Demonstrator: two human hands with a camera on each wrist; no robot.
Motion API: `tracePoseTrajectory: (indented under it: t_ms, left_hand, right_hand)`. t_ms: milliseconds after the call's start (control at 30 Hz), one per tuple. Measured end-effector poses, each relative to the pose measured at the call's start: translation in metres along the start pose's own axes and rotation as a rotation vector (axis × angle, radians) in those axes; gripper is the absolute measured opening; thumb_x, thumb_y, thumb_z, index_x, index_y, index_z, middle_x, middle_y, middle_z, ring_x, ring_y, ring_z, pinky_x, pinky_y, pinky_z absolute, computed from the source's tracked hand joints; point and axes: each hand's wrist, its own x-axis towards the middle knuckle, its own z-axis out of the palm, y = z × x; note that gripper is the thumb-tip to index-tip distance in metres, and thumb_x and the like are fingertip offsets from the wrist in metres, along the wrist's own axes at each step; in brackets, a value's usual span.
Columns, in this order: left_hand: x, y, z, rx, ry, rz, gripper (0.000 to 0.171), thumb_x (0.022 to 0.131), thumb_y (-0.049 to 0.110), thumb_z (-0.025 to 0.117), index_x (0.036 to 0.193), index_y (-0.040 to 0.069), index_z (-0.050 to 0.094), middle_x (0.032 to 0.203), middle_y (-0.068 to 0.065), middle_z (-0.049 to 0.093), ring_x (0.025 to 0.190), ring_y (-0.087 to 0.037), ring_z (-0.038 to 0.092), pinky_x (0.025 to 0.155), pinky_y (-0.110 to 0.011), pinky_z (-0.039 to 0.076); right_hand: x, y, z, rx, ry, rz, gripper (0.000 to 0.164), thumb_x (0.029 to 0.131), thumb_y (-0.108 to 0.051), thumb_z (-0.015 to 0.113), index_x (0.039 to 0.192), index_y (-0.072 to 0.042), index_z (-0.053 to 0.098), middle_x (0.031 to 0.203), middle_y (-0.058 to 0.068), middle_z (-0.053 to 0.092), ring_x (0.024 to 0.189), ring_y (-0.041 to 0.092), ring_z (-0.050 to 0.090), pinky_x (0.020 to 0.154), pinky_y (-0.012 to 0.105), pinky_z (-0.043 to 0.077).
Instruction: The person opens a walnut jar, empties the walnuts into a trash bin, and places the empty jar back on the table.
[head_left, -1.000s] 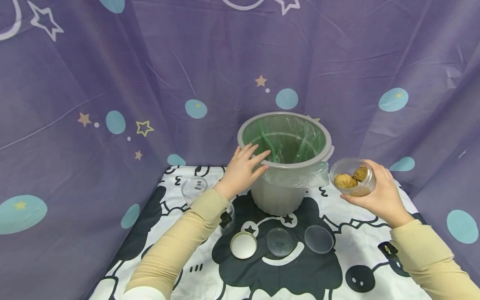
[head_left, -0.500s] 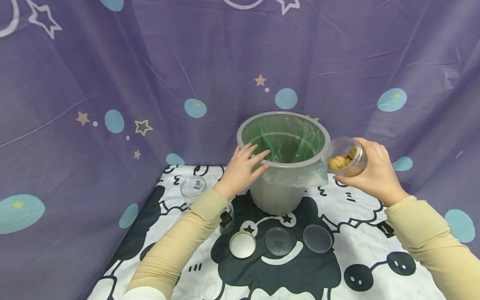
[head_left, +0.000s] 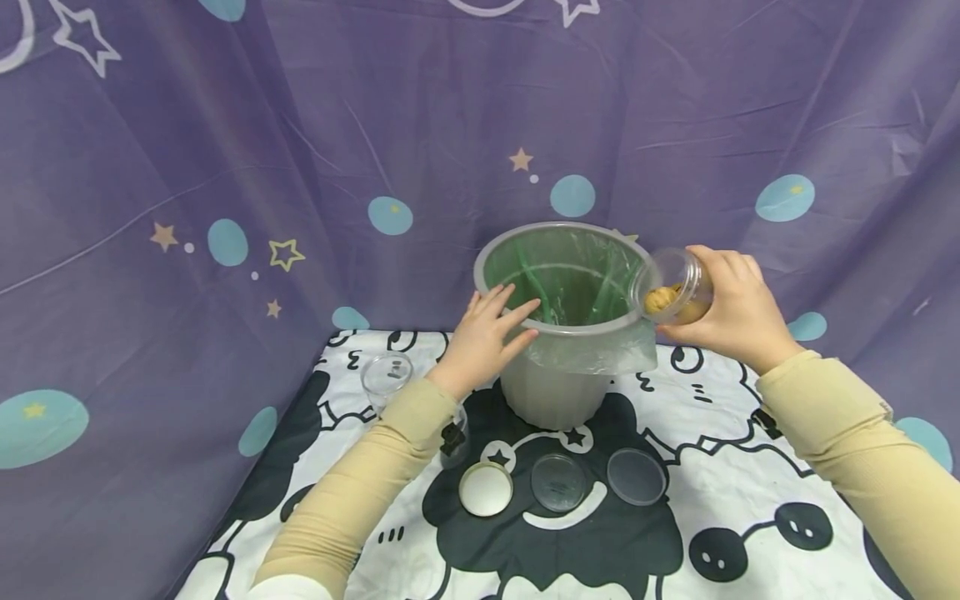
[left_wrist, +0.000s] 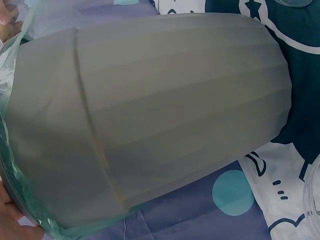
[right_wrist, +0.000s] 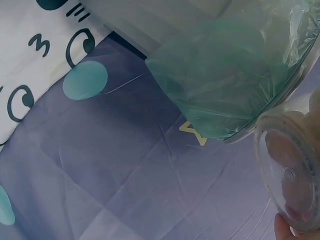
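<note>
My right hand [head_left: 738, 312] grips a clear round plastic jar [head_left: 678, 279], tipped on its side with its mouth over the right rim of a grey trash bin [head_left: 551, 392]. Tan wrinkled walnuts [head_left: 662, 300] lie inside the jar near its mouth. The jar's round base [right_wrist: 287, 172] shows in the right wrist view, with fingertips at its edge. My left hand [head_left: 480, 342] rests on the bin's left front rim, fingers spread and fairly straight. A thin green liner bag [head_left: 592, 354] covers the bin's inside and folds over the rim.
Three round lids lie before the bin: a white one [head_left: 486, 490], a dark-looking clear one [head_left: 558, 483] and another clear one [head_left: 637, 477]. Clear empty containers [head_left: 387, 373] stand at the left, one partly behind my left sleeve. A purple curtain [head_left: 420, 100] hangs behind.
My right hand has raised the jar and carried it left to the bin's rim, tilting its mouth further toward the bin. The left hand has stayed in place on the rim.
</note>
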Motion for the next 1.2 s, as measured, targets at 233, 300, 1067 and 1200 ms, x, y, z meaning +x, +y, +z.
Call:
tracePoseTrajectory:
  t_ms: [233,300,1067,1200]
  left_hand:
    - [0.000,0.000,-0.001,0.007,-0.006,-0.005,0.049,0.096,0.044,0.049,0.142,0.025,0.045,0.152,-0.017,0.031,0.142,-0.032,0.026,0.115,-0.055,0.017]
    - [0.000,0.000,-0.001,0.003,-0.007,-0.007,0.049,0.096,0.044,0.048,0.142,0.026,0.045,0.152,-0.017,0.031,0.142,-0.032,0.026,0.115,-0.054,0.017]
    - [-0.001,-0.001,0.001,0.004,0.008,0.001,0.049,0.096,0.044,0.049,0.141,0.026,0.046,0.152,-0.016,0.031,0.142,-0.032,0.026,0.115,-0.054,0.016]
    - [-0.001,-0.001,0.001,0.004,0.017,0.004,0.049,0.096,0.044,0.049,0.141,0.026,0.046,0.151,-0.016,0.032,0.141,-0.032,0.027,0.115,-0.055,0.018]
  right_hand:
    - [0.010,-0.002,0.003,-0.033,0.006,-0.046,0.099,0.044,-0.021,0.091,0.132,-0.006,0.048,0.111,0.023,0.052,0.100,0.041,0.042,0.083,0.055,0.039]
    - [0.012,-0.003,0.004,-0.039,0.005,-0.060,0.100,0.044,-0.021,0.090,0.134,-0.007,0.047,0.112,0.023,0.052,0.101,0.041,0.042,0.083,0.056,0.039]
    - [0.033,-0.008,0.004,-0.138,-0.046,-0.183,0.093,0.045,-0.025,0.091,0.127,-0.010,0.051,0.104,0.023,0.052,0.097,0.041,0.046,0.082,0.056,0.039]
    - [0.036,-0.007,0.005,-0.158,-0.044,-0.223,0.092,0.044,-0.025,0.090,0.126,-0.010,0.052,0.104,0.023,0.052,0.096,0.041,0.047,0.082,0.056,0.039]
